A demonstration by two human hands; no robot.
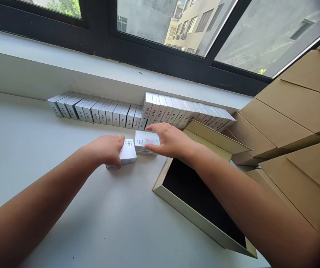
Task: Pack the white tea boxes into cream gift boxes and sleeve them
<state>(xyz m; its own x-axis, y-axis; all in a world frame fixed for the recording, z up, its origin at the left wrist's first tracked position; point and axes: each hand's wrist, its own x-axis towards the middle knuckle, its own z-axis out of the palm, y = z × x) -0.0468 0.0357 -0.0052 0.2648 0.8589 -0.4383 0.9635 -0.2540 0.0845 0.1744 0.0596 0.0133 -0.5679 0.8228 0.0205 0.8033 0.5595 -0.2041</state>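
Landmark taken: the open box (187,211) on the counter (115,223), its dark interior partly covered from view by the right forearm.

Two short stacks of small white boxes are noted to the left of the open box. The right stack (141,138) is placed just off its far left corner; the left stack (129,149) is placed farther out from that corner, a narrow gap being left between the two. The left stack is held by the left hand (108,150), its fingers closed around the end away from the open box. The right stack is spanned by the right hand (171,139), thumb at the near edge and fingers at the far edge; whether firm pressure is applied cannot be told. A long row of white boxes (123,115) is stood behind the open box and out to its left.

Handling, as judged: each stack is best gripped low across opposite sides, so that lower boxes are not left behind. Edges should be squared before any lift. Pressure should be kept even, as thin card may be dented. The wrist should be kept clear of the open box's raised flap (215,136).
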